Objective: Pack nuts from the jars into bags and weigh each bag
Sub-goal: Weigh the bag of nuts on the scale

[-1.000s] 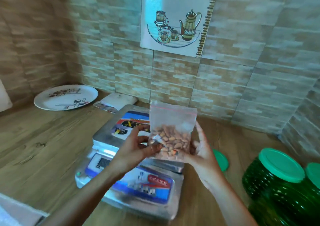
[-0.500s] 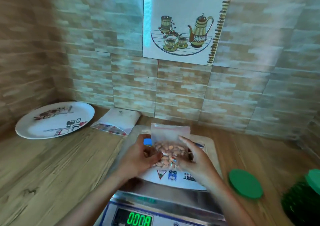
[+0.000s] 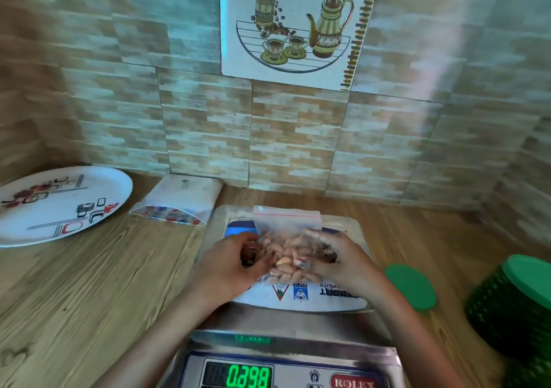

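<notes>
A clear zip bag of nuts [image 3: 287,238] lies on the steel pan of the weighing scale [image 3: 354,232]. My left hand [image 3: 232,265] holds the bag's left side and my right hand [image 3: 337,261] holds its right side, fingers curled onto the plastic. The scale's green display [image 3: 249,375] reads 0.298. A green jar with a green lid [image 3: 515,304] stands at the right edge, partly cut off. A loose green lid [image 3: 410,286] lies flat beside the scale.
A white patterned plate [image 3: 59,203] sits at the back left of the wooden counter [image 3: 89,283]. A white packet [image 3: 179,200] lies against the tiled wall behind the scale.
The bag has come down from mid-air onto the scale pan, both hands still on it. The display went from 0.000 to 0.298. The camera tilted down and closer.
</notes>
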Available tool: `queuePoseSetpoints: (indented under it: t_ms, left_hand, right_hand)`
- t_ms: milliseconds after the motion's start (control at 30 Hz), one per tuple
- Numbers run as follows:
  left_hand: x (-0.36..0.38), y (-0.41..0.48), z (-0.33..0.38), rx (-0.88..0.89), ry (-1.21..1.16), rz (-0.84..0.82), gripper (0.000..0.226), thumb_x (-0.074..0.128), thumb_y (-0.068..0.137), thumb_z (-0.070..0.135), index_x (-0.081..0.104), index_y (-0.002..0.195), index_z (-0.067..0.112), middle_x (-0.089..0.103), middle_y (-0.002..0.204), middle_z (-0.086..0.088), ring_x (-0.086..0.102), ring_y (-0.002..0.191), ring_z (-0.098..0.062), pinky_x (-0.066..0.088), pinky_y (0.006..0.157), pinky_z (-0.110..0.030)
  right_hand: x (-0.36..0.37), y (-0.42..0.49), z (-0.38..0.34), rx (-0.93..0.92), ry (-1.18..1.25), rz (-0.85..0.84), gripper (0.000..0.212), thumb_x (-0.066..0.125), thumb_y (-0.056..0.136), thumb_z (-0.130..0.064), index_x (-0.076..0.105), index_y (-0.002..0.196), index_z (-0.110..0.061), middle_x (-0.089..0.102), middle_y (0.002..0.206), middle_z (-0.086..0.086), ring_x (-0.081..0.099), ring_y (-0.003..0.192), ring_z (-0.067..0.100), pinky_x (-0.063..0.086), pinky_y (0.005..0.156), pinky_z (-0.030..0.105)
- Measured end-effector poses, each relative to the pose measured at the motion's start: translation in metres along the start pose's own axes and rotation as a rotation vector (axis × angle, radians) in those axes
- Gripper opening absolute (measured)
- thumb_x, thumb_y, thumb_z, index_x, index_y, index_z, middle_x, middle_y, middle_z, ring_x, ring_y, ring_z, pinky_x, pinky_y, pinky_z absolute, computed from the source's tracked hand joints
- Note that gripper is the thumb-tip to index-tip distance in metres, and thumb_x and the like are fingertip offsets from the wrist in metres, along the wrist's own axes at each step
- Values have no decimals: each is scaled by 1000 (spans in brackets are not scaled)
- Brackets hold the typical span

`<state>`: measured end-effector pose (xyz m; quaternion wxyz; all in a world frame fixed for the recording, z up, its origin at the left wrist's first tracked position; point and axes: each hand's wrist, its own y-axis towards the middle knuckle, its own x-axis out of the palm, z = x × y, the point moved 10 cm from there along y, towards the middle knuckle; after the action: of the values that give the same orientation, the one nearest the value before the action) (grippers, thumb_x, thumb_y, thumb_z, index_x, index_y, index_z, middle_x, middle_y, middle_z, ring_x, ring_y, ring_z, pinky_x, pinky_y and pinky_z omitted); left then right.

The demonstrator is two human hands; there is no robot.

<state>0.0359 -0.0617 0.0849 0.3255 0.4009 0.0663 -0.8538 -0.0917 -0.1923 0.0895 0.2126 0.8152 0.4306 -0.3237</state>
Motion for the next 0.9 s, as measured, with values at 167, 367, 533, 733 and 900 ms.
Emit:
queuePoseSetpoints:
  t_ms: [167,367,533,733,900]
  left_hand:
    - [-22,-23,-2,19,56,183,41,64,80,46,59,116,27,60,94,4,58,79,-15,43,67,-27]
    - [-56,-88,-22,-3,59,461,27,68,81,32,63,107,29,63,95,8,57,56,-11,41,50,-25]
    - [-69,-139,-68,-112,73,687,29,68,81,15,64,110,19,62,104,-1,61,79,-27,50,67,-38]
    - [-39,-182,-125,-232,278,608,46,43,74,37,67,105,13,65,101,-10,60,84,-38,48,71,-47]
    - [-11,-203,-146,-265,467,394,52,39,69,41,68,103,14,67,107,-5,62,91,-35,46,75,-47]
  right_hand:
    - [-24,-28,-2,-3,-36,249,47,67,82,-37,53,127,-34,41,116,-8,54,98,10,44,84,23]
    - [-45,-79,3,-74,59,454,31,69,82,-23,58,108,-37,55,102,-16,58,83,3,47,69,21]
    - [-54,-125,44,35,101,573,22,62,84,-19,65,106,-23,65,93,-13,61,82,2,51,66,16]
    - [-55,-181,111,249,36,701,18,63,87,-22,68,104,-18,66,95,0,60,82,15,44,73,22]
    - [-10,-216,161,329,-291,488,22,70,80,-27,70,100,-18,64,112,7,62,98,33,49,86,42]
